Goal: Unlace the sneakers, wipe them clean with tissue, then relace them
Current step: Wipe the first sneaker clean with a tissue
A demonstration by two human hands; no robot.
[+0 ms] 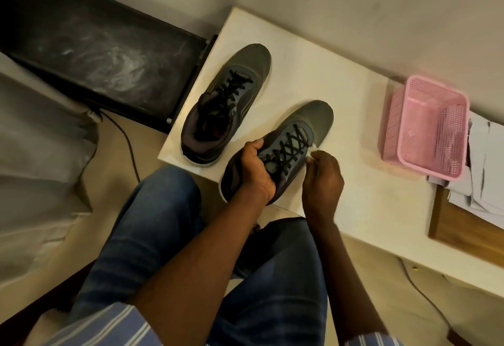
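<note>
The person wears blue jeans (pixel 131 239), creased at the knees. Both forearms are bare. Striped sleeves show at the bottom edge: the left sleeve (pixel 109 326) is blue-grey with pale lines, and the right sleeve (pixel 371 341), barely in view, seems to match.

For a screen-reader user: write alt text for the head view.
A person's left hand grips the nearer laced grey sneaker while the right hand pinches a tissue against its side. A second sneaker and pink basket sit on the white table.
</note>
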